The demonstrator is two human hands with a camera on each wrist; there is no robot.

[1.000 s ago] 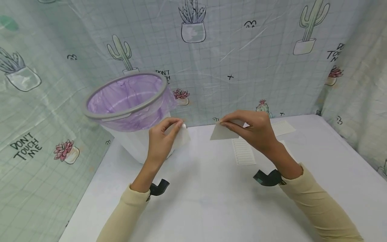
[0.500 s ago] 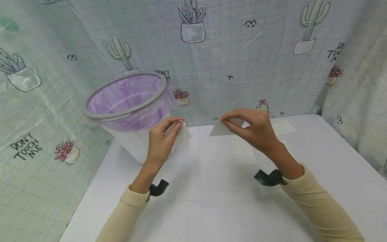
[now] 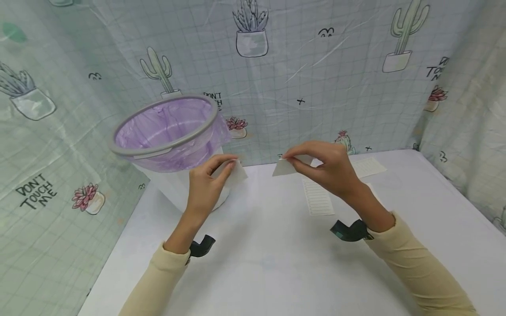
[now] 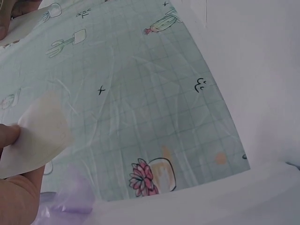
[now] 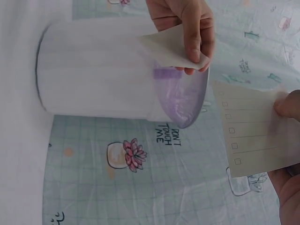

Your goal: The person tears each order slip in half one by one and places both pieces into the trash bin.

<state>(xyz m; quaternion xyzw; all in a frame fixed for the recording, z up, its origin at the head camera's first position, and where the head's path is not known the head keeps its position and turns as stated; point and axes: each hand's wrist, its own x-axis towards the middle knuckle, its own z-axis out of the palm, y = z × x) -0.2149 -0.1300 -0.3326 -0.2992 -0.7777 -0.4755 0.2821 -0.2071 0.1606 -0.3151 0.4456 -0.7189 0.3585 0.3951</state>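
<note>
My left hand (image 3: 205, 186) pinches a piece of pale paper (image 3: 238, 173) between thumb and fingers, just in front of the bin's right side. In the left wrist view that same paper (image 4: 42, 133) shows a blank, slightly bent face. My right hand (image 3: 335, 169) pinches a second piece of paper (image 3: 285, 168) above the table. Seen from the right wrist, this checklist paper (image 5: 253, 126) bears ruled lines and small checkboxes. A gap separates the two pieces. Both hands are raised off the tabletop.
A white bin with a grey rim (image 3: 174, 142) and purple liner (image 3: 158, 125) stands at the back left. Right of centre, a lined checklist sheet (image 3: 318, 197) lies on the white table (image 3: 269, 263). Another sheet (image 3: 368, 167) lies behind; a third is partly hidden by the right wrist.
My left hand has shifted slightly left with its paper. The right hand has risen a little and moved slightly left, its paper now showing a shallower face. Both grips stay the same.
</note>
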